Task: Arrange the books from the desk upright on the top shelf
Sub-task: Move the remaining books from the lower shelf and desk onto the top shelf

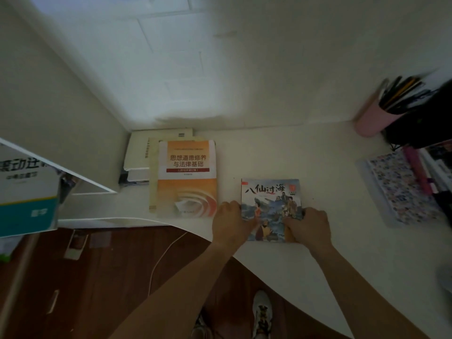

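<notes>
Far left there's a teal-and-white book (27, 192) sitting on a white shelf (93, 183), so that looks like where things are headed. Next over, a stack lies flat on the table (281, 148), tucked into the back corner: an orange textbook (187, 178) on top, pale volumes (139, 160) underneath.

Then the one in play: the illustrated picture book (270, 209), flat near the table's front edge, cover up. Title reads upright from the person's side, so its top points away toward the wall. It looks nearly square, the long axis if anything running front to back. I can't tell which side the spine is on.

Left hand (231, 222) curls onto the book's left edge, right hand (309, 227) onto the lower right corner, so both look closed on it, though it's not lifted.

My take: get fingertips under one edge, or slide it slightly off the front lip, then pinch the spine side so a thin book doesn't flop when it's tipped upright.

Pink pen cup (374, 118) and patterned notebook (401, 189) sit well clear on the right.
</notes>
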`<action>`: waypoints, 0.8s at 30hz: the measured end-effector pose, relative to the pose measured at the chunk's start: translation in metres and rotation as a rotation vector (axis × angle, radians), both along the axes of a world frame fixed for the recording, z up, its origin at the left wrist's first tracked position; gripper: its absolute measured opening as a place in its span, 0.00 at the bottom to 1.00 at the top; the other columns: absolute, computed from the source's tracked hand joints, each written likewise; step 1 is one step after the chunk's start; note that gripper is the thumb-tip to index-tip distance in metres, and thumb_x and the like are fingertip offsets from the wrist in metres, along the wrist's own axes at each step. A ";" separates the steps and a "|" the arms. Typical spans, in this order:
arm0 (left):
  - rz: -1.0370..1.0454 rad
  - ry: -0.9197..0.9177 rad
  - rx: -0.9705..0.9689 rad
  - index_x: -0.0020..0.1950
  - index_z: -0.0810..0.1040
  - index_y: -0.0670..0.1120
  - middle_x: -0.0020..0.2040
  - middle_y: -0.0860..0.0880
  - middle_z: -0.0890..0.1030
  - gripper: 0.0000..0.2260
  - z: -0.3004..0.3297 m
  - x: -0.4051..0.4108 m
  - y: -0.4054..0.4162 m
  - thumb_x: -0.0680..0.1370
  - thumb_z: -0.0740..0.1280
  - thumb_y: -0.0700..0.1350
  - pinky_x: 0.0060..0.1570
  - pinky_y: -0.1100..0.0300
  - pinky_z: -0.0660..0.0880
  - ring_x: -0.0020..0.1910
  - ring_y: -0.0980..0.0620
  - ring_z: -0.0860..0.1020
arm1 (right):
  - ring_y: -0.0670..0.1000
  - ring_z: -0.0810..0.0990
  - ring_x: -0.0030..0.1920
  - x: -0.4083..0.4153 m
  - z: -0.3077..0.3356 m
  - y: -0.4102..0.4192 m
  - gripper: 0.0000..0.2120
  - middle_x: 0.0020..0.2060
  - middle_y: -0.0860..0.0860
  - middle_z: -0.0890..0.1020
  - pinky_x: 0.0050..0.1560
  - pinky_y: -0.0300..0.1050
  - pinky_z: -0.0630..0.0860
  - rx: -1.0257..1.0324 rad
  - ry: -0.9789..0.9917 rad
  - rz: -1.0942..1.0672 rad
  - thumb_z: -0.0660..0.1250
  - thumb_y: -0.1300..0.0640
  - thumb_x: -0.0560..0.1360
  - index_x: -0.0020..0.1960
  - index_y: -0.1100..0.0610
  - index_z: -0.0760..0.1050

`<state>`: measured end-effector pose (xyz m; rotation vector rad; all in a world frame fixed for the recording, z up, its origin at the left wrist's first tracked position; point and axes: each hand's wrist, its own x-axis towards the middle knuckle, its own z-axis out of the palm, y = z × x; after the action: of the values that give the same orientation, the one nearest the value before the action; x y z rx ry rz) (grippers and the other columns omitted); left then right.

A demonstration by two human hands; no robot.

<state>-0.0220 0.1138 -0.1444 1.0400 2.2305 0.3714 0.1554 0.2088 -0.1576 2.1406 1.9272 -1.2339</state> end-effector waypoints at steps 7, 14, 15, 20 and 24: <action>0.344 0.098 0.234 0.67 0.73 0.50 0.61 0.49 0.77 0.21 0.021 -0.047 -0.022 0.78 0.70 0.57 0.58 0.54 0.73 0.62 0.48 0.74 | 0.64 0.72 0.62 -0.057 0.047 -0.025 0.21 0.61 0.62 0.74 0.54 0.54 0.73 0.443 -0.007 0.077 0.72 0.59 0.76 0.66 0.63 0.73; 0.682 0.067 0.111 0.73 0.71 0.42 0.66 0.42 0.75 0.36 0.006 -0.170 -0.055 0.72 0.72 0.60 0.67 0.45 0.72 0.66 0.39 0.73 | 0.57 0.74 0.65 -0.201 0.034 -0.042 0.25 0.65 0.55 0.74 0.63 0.53 0.73 0.114 0.313 0.273 0.65 0.53 0.79 0.73 0.57 0.65; 0.678 -0.017 0.109 0.71 0.73 0.43 0.64 0.44 0.78 0.38 -0.001 -0.183 -0.057 0.68 0.72 0.64 0.65 0.44 0.74 0.63 0.41 0.76 | 0.57 0.75 0.63 -0.213 0.030 -0.039 0.24 0.63 0.55 0.75 0.60 0.50 0.72 0.070 0.287 0.231 0.65 0.52 0.79 0.72 0.58 0.65; 0.633 -0.357 0.197 0.68 0.73 0.50 0.58 0.52 0.81 0.30 -0.017 -0.211 -0.046 0.70 0.77 0.58 0.53 0.51 0.79 0.56 0.48 0.81 | 0.57 0.76 0.59 -0.254 0.005 -0.028 0.31 0.61 0.54 0.75 0.61 0.55 0.76 -0.021 0.309 0.033 0.70 0.44 0.74 0.70 0.59 0.66; 0.478 -0.460 0.341 0.65 0.65 0.55 0.55 0.58 0.78 0.20 -0.004 -0.209 -0.047 0.79 0.71 0.53 0.56 0.52 0.78 0.57 0.49 0.80 | 0.57 0.79 0.58 -0.266 -0.003 -0.031 0.30 0.60 0.55 0.79 0.61 0.59 0.79 0.010 0.313 -0.020 0.74 0.44 0.73 0.68 0.59 0.70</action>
<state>-0.2312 0.0666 -0.1482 0.4879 2.0010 1.1097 -0.1109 0.1777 -0.1606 2.0789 2.0248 -1.6525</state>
